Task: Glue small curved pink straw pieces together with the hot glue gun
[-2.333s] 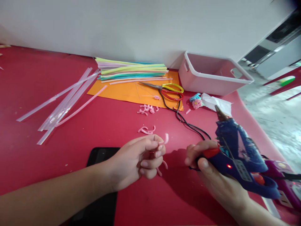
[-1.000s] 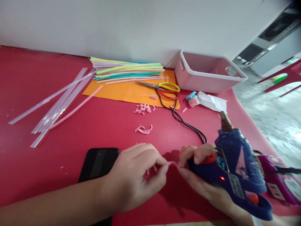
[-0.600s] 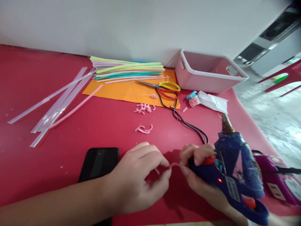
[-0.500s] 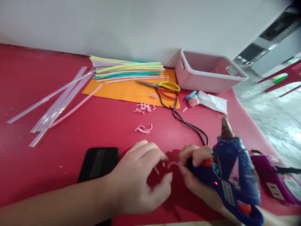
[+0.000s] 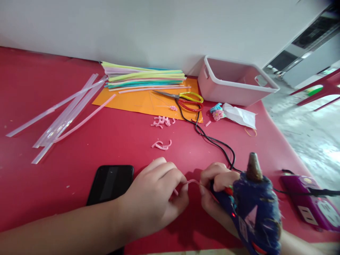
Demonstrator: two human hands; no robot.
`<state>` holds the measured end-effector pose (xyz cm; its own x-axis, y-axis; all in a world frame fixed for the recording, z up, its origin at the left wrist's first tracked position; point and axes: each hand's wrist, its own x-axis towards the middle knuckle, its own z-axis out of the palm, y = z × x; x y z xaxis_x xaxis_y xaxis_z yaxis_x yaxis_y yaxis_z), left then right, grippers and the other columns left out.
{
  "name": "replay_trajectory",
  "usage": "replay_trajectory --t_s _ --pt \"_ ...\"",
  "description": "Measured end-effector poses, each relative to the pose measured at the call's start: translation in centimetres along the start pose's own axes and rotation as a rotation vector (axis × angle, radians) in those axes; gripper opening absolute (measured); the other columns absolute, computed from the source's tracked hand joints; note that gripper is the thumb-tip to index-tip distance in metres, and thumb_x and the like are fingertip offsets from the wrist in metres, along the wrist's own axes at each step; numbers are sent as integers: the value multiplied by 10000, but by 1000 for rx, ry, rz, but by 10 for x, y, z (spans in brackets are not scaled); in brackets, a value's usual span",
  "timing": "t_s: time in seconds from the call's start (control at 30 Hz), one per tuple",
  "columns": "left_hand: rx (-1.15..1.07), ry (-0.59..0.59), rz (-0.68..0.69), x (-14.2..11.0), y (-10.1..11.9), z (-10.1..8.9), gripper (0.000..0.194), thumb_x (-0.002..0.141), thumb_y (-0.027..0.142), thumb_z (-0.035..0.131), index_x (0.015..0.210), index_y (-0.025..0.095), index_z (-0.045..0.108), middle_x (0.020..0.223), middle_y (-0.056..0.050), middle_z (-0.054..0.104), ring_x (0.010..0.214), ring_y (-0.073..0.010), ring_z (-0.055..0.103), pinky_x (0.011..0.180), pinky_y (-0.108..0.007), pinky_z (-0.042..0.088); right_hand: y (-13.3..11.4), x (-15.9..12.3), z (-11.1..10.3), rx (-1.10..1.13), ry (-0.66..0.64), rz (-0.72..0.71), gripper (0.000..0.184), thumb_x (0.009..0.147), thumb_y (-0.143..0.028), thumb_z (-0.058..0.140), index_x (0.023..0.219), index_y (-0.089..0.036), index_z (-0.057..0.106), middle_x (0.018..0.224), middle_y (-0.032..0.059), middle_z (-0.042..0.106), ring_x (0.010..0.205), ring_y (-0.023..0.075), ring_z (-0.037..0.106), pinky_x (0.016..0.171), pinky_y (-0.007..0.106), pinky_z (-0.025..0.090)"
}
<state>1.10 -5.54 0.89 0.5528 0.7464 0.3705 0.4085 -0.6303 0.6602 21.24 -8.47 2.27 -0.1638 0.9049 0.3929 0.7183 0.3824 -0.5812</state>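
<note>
My left hand (image 5: 156, 198) is closed in a pinch on one end of a small curved pink straw piece (image 5: 193, 182) just above the red table (image 5: 111, 145). My right hand (image 5: 216, 191) is wrapped round the handle of a blue glue gun (image 5: 255, 209), whose nozzle points up and away; its thumb and forefinger touch the other end of the pink piece. More short pink pieces (image 5: 162, 145) lie a little beyond my left hand.
A black phone (image 5: 110, 179) lies by my left wrist. Clear glue sticks (image 5: 66, 115) spread at left. Coloured straws (image 5: 145, 78), orange paper (image 5: 143, 102), scissors (image 5: 186, 99) and a white bin (image 5: 233, 83) sit at the back. A purple power strip (image 5: 310, 202) is at right, its black cord (image 5: 212, 141) crossing the table.
My left fingers briefly let go of the pink piece, then pinched it again. The glue gun has tipped lower and nearer the camera, its nozzle now pointing up.
</note>
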Motion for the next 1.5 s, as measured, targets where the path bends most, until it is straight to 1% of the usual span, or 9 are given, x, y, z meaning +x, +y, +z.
replay_trajectory --t_s 0.2,0.3,0.4,0.5,0.67,0.83,1.0,1.23,1.5 --pt "-107 11 -92 1 -1 1 97 848 132 634 762 139 679 659 -8 645 630 -121 533 582 -232 407 6 -5 3 61 -12 -68 261 804 -104 602 846 -285 418 701 -46 627 572 151 633 565 286 543" --pt "-299 -15 -340 6 0 0 193 882 243 637 709 159 656 616 5 628 543 -97 494 508 -215 365 9 -9 3 187 11 -31 257 822 -99 607 917 -293 466 736 -44 608 590 144 625 589 293 547" --pt "-668 -79 -676 13 0 -6 236 891 344 632 733 169 626 576 19 626 476 -84 500 455 -192 380 14 -16 -1 313 -8 29 258 838 -126 630 999 -283 503 761 -32 605 598 149 618 567 287 536" --pt "-900 26 -790 19 -2 -12 179 827 285 669 714 167 596 546 68 548 454 -50 477 446 -152 404 21 -20 -3 393 -63 87 267 837 -163 669 1039 -273 533 774 -31 637 586 139 601 531 263 496" --pt "-1084 82 -842 22 -5 -13 206 798 266 704 674 164 576 512 94 490 397 -16 409 377 -108 339 29 -19 -1 291 -146 87 191 853 -182 673 980 -262 556 762 -45 645 576 116 578 533 231 481" --pt "-1116 146 -822 21 -3 -10 206 794 232 737 673 150 592 544 80 525 433 -3 421 394 -81 327 27 -14 -5 147 -185 74 219 828 -189 700 967 -254 543 672 -79 608 479 83 516 467 192 441" --pt "-1074 170 -775 18 -2 -11 164 823 224 727 712 155 629 519 92 501 438 -9 437 427 -88 386 23 -13 -5 114 -179 88 195 833 -163 670 932 -252 527 629 -91 571 443 71 477 426 181 403" --pt "-993 95 -698 11 -1 -12 131 903 261 663 805 174 661 575 50 631 470 -53 543 457 -137 444 21 -13 -5 113 -180 84 219 811 -139 666 932 -259 529 648 -90 592 450 75 485 433 185 406" --pt "-948 121 -712 13 0 -11 138 865 266 694 779 172 639 578 40 627 487 -67 529 463 -159 435 21 -12 -5 94 -206 70 208 820 -169 674 950 -255 536 673 -79 620 453 75 493 450 189 416"
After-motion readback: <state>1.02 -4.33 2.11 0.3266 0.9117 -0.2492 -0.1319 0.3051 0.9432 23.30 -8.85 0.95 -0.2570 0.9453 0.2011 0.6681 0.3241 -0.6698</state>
